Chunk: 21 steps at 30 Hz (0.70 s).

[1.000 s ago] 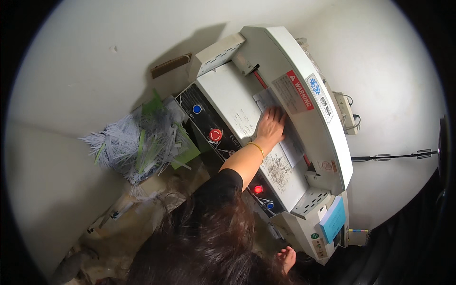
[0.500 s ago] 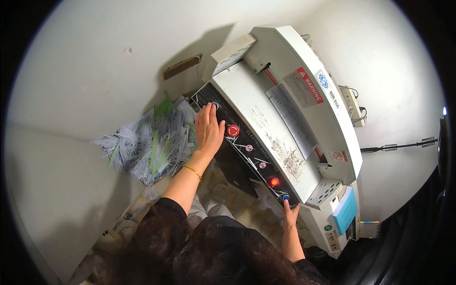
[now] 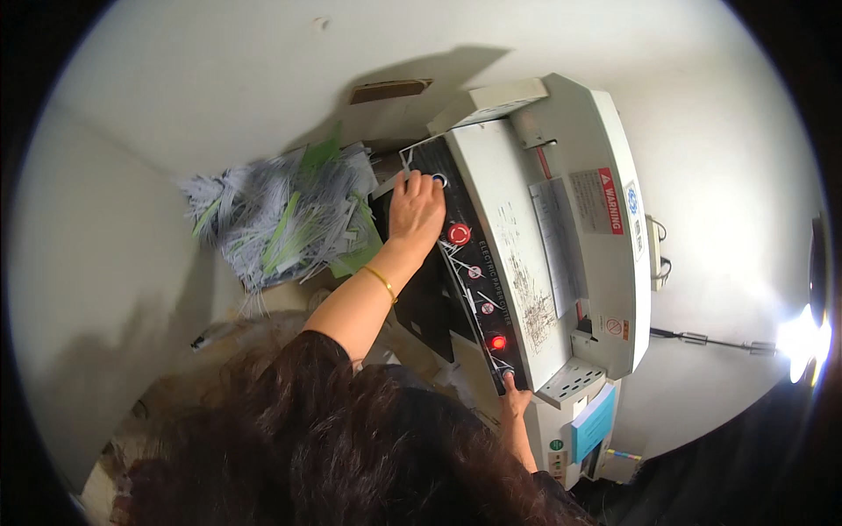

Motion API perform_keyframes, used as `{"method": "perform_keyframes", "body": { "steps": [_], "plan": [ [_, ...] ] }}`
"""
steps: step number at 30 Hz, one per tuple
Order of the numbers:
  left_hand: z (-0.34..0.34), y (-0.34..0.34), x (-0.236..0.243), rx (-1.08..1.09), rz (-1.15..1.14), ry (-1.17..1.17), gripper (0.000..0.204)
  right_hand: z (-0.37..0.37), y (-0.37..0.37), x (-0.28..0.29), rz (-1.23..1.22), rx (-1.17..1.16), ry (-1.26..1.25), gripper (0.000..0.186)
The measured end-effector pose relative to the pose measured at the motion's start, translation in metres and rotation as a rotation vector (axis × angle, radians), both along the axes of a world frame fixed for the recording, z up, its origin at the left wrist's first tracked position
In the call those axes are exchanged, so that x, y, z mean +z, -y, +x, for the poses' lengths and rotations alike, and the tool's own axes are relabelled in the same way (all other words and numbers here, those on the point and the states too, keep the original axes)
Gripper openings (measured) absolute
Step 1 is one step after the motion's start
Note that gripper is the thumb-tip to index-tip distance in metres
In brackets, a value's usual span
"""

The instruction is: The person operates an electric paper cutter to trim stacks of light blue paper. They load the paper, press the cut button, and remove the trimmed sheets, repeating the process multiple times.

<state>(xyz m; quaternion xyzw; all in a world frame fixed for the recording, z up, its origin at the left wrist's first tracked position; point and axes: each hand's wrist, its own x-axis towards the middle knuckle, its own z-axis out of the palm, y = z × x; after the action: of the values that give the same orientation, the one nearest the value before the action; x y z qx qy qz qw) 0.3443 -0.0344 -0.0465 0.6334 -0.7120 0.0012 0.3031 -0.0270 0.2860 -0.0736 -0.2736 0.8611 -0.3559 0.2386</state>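
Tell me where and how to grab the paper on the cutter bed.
Probably the left long edge of the paper, pinched from the left across the white bed, power off first: the paper lies flat with that edge exposed, while the upright guard stands close along its right side.

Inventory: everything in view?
Cutter: 1, white, centre right
Panel: 1, black, cutter's left edge
Paper: count unclear, pale grey, in cutter
Stop button: 1, red, upper panel
Lit button: 1, red, lower panel
Rimmed buttons: 2, upper blue, panel ends
Label: 1, red-white, right of paper
Pad: 1, blue, lower right
Strips: many, white and green, left heap
Light: 1, white, right edge
Walls: at least 2, pale, behind
Bar: 1, brown, upper wall
Bracelet: 1, gold, left wrist
Sleeves: 2, black, lower half
Hair: one mass, dark, bottom
Left hand: 1, bare, at upper rimmed button
Right hand: 1, bare, at lower rimmed button
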Motion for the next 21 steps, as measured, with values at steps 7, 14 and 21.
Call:
{"method": "perform_keyframes", "body": {
  "steps": [7,14,21],
  "plan": [
    [0.004,-0.001,0.014,0.007,0.228,0.037,0.026,0.025,0.022,0.025,0.193,-0.142,0.172,0.043],
    [-0.009,-0.001,0.012,-0.075,0.409,0.025,0.043,0.033,0.023,0.044,0.380,-0.172,0.121,0.053],
    [-0.004,0.001,0.015,-0.136,0.548,-0.059,0.051,0.035,0.031,0.048,0.494,-0.262,0.123,0.069]
  ]
}}
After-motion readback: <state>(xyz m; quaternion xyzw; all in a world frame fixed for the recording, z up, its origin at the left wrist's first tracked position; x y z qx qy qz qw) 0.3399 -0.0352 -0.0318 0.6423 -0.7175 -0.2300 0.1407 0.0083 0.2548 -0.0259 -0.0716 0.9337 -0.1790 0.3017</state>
